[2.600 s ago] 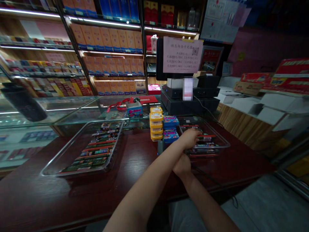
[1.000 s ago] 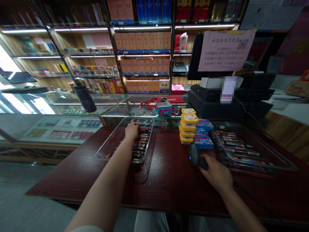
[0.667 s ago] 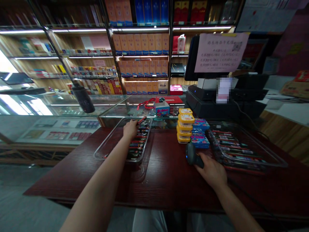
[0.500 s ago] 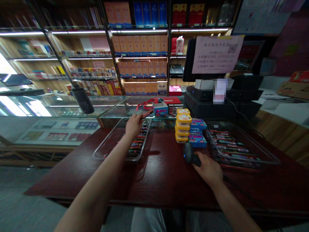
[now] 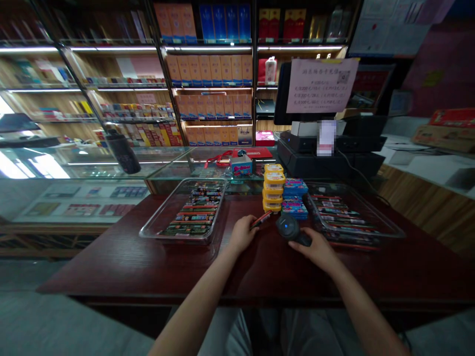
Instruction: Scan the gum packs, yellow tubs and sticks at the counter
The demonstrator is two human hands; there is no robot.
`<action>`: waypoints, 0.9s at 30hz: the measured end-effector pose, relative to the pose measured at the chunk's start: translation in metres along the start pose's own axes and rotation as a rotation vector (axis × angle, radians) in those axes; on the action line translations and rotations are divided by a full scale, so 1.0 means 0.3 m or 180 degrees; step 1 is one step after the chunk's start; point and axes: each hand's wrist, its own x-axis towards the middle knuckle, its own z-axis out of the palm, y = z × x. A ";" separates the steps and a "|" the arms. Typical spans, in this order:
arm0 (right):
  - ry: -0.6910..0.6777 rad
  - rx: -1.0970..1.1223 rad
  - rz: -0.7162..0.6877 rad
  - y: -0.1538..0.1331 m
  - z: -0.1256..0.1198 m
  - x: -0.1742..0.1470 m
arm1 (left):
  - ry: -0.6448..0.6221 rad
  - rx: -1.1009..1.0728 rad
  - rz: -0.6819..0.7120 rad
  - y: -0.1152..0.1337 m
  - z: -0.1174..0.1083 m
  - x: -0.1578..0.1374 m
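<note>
Currently the left hand (image 5: 243, 234) has its grip clamped on a slim dark stick (image 5: 262, 219), over the tabletop (image 5: 178, 272) near the yellow tubs (image 5: 273, 180); just beside, the right hand (image 5: 318, 248) has its grip closed around a dark scanner (image 5: 288, 227).

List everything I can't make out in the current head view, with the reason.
All in the head view:
Print on the thin stick: too small.
The stick's near end: hidden by the left hand.
Part of the scanner's grip: covered by the right hand.
Print on the white slip: blurred, partly blocky.
Whether the blue packets extend behind the yellow tubs: tubs block them.
</note>
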 end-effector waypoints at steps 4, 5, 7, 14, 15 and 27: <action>-0.0510 0.0883 0.0487 -0.018 -0.018 -0.046 | 0.0053 0.0513 0.0020 0.007 0.032 -0.014; -0.0567 0.1019 0.0558 -0.024 -0.021 -0.061 | 0.0057 0.0593 -0.0010 0.009 0.035 -0.017; -0.0570 0.1196 0.0647 -0.035 -0.024 -0.089 | 0.0029 0.0667 -0.0073 0.011 0.039 -0.020; -0.0560 0.1290 0.0804 -0.053 -0.027 -0.137 | -0.0028 0.0749 -0.0129 0.002 0.048 -0.011; -0.0569 0.1285 0.0817 -0.055 -0.028 -0.139 | -0.0024 0.0762 -0.0130 0.002 0.049 -0.010; -0.0547 0.1168 0.0755 -0.055 -0.022 -0.145 | 0.0001 0.0841 -0.0061 0.010 0.049 -0.014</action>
